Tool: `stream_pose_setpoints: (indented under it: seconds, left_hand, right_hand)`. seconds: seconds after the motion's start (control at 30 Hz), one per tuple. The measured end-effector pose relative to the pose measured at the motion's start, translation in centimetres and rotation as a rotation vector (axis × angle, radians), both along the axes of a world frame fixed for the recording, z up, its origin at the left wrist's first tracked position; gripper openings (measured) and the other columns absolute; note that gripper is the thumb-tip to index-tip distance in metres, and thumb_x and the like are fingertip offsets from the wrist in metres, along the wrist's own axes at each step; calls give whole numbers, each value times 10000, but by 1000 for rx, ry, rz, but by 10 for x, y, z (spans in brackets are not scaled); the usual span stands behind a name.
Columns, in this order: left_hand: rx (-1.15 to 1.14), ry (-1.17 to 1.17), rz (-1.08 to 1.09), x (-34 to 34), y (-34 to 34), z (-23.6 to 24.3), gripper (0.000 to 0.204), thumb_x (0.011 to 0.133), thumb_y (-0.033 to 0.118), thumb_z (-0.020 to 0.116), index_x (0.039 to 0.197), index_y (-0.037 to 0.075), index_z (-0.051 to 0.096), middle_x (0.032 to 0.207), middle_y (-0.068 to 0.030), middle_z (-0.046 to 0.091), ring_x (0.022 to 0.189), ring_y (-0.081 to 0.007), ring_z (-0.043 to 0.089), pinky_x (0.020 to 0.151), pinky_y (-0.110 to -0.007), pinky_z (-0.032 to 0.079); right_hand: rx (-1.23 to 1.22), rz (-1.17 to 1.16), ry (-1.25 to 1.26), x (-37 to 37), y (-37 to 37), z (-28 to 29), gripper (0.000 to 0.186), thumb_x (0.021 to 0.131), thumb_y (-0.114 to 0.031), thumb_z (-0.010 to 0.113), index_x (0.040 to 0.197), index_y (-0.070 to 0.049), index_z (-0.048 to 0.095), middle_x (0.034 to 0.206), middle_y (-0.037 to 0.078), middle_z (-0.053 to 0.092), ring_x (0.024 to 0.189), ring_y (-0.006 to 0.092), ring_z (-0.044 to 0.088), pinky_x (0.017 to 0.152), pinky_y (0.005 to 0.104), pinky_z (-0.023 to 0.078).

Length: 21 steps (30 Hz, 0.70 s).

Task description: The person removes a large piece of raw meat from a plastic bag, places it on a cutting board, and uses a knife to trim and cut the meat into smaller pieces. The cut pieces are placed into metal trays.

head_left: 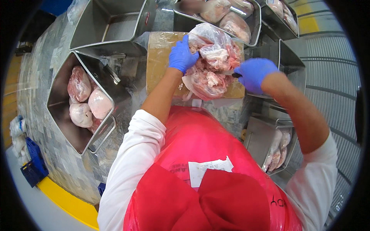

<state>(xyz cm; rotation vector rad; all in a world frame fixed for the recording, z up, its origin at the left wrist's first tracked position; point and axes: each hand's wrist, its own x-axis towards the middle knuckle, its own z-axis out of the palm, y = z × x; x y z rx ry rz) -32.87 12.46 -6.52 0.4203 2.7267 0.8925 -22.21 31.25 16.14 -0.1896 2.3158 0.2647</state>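
A large pale-pink cut of raw meat [210,79], with white fat and membrane, lies laid open on a tan cutting board [158,61]. My left hand [183,55], in a blue glove, grips the upper left edge of the meat, its fingertips partly hidden against it. From the right side my right hand [256,73], also blue-gloved, closes around the black handle of a knife [236,75]. The blade points left into the meat between its upper and lower parts, and most of it is hidden. Small scraps of fat lie on the board near the meat's left edge.
To the left, a metal bin [58,104] holds several pieces of meat [101,104]. Another metal bin [119,27] stands at the far left. Further bins with meat sit at the far side [256,29] and lower right [254,134]. A metal tool [111,74] rests by the left bin.
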Motion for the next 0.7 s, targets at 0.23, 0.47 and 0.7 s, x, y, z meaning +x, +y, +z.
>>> stream_pose_setpoints:
  seconds: [0.23,0.47,0.7]
  left_hand:
    - [-35,-14,17,8,-5,3,838,822,441,745,1496,80,404,1241,-297,599,1121,-490,622,943,-552,523]
    - [8,-19,32,8,-10,-2,796,827,416,739,1461,45,430,1252,-299,586,1111,-483,620,938,-547,524]
    - [47,11,119,17,-9,-5,772,811,399,751,1431,49,452,1221,-275,589,1106,-472,613,925,-547,527]
  right_hand:
    - [-111,-493,323,157,-9,-95,546,1015,-341,566,1537,-276,419,899,208,717,779,432,707,694,559,559]
    - [-151,-572,426,170,-16,-102,541,1009,-361,576,1530,-336,432,898,231,713,782,436,708,677,573,551]
    - [175,-154,162,70,-16,34,296,958,-266,599,1233,-171,660,951,172,752,875,378,736,756,513,577]
